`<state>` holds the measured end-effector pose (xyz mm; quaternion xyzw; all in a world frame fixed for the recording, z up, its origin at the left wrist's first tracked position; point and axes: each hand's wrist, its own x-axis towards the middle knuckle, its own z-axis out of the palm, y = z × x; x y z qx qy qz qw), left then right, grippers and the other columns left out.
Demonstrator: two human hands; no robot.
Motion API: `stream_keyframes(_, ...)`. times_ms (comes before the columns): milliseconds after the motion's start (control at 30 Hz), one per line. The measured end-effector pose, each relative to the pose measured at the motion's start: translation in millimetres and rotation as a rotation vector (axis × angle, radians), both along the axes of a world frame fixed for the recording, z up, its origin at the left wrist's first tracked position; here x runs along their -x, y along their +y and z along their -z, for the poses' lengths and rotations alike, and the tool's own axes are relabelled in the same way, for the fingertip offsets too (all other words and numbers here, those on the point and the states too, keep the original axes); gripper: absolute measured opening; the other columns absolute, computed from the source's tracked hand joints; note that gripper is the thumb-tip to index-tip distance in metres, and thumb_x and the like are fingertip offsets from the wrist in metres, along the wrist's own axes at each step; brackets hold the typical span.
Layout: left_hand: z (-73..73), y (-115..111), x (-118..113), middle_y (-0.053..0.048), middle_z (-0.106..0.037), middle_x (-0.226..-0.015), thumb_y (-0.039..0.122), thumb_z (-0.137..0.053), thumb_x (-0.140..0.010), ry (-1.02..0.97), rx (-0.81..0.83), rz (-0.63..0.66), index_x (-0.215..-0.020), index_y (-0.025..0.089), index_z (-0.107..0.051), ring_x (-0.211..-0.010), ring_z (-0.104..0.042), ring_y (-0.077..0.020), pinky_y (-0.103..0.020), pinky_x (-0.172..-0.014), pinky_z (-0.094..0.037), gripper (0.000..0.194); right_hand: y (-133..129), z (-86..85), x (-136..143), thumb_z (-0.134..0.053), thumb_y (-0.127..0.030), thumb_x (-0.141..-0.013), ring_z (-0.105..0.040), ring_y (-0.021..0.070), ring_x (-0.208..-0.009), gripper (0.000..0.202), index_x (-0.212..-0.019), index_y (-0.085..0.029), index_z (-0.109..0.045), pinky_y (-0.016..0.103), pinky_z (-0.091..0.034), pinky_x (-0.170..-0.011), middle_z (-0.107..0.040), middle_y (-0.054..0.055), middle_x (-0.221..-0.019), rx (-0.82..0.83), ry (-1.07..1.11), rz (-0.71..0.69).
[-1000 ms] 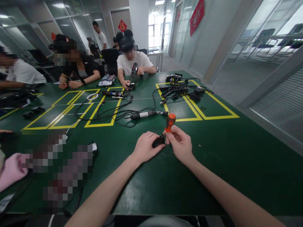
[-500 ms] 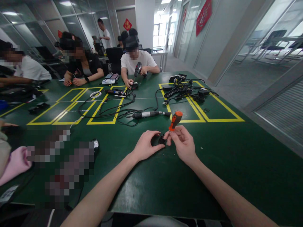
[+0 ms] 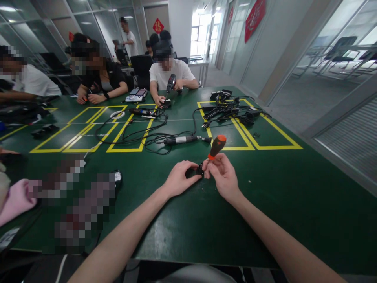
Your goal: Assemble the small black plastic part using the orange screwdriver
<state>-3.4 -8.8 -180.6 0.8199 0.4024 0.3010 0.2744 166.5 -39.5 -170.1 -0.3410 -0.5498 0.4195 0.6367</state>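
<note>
My left hand [image 3: 181, 179] lies on the green table [image 3: 173, 232], its thumb and fingers curved around a small black part [image 3: 200, 169] and pinching it. In my right hand [image 3: 224, 175] is a screwdriver [image 3: 217, 146] with an orange and dark grey handle. The handle tilts up and to the right above my fingers. Its shaft is mostly hidden by my fingertips, which sit right beside the black part. I cannot tell whether the tip touches the part. Tiny light crumbs lie on the table below my hands.
Beyond my hands lies a grey and black corded power tool [image 3: 184, 140]. Tangled black cables [image 3: 226, 112] fill the back right, near yellow tape outlines [image 3: 277, 147]. Across the table a person [image 3: 173, 74] holds a drill [image 3: 171, 83]. Blurred-out objects [image 3: 88, 208] lie at left.
The whole view has shifted slightly. My right hand and the screwdriver have moved a little left, closer to the black part, and my left fingers have closed in on it.
</note>
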Motion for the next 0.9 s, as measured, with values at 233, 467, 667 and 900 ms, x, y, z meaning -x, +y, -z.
stream_keyframes(233,-0.1,-0.5,0.2,-0.006,-0.074,-0.105,0.026,-0.075,-0.085,0.008,0.002,-0.003,-0.105,0.018,-0.070,-0.097,-0.067,-0.0221,-0.038,-0.091,-0.050,0.022,1.8,-1.8,-1.5,-0.073,-0.046,-0.089,-0.050,0.0078,-0.048,0.032,-0.082,-0.024,-0.051,0.023,-0.047,-0.048,-0.062,-0.004,-0.070,0.000,-0.015,0.124)
stream_keyframes(467,0.9,-0.6,-0.4,-0.006,-0.074,-0.104,0.027,-0.075,-0.085,0.010,-0.003,-0.012,-0.105,0.019,-0.070,-0.096,-0.067,-0.0218,-0.038,-0.091,-0.051,0.022,1.1,-5.6,-4.4,-0.074,-0.047,-0.086,-0.051,0.0088,-0.046,0.028,-0.084,-0.020,-0.068,0.025,-0.046,-0.043,-0.065,-0.001,-0.069,0.013,-0.091,0.166)
stream_keyframes(667,-0.7,-1.6,0.0,-0.006,-0.074,-0.105,0.027,-0.075,-0.085,0.010,0.001,-0.005,-0.106,0.019,-0.069,-0.096,-0.067,-0.0224,-0.037,-0.089,-0.050,0.023,-2.3,-8.3,-5.6,-0.076,-0.039,-0.086,-0.061,0.0125,-0.044,0.025,-0.097,-0.021,-0.063,0.028,-0.054,-0.046,-0.074,0.001,-0.074,0.032,-0.028,0.141)
stream_keyframes(900,-1.3,-2.6,-1.5,-0.005,-0.074,-0.103,0.030,-0.075,-0.086,0.021,-0.012,-0.012,-0.103,0.019,-0.069,-0.095,-0.067,-0.0222,-0.037,-0.088,-0.051,0.021,-3.0,-5.4,-5.6,-0.070,-0.042,-0.092,-0.065,0.0125,-0.052,0.023,-0.090,-0.020,-0.065,0.028,-0.058,-0.054,-0.075,0.003,-0.076,-0.014,-0.035,0.067)
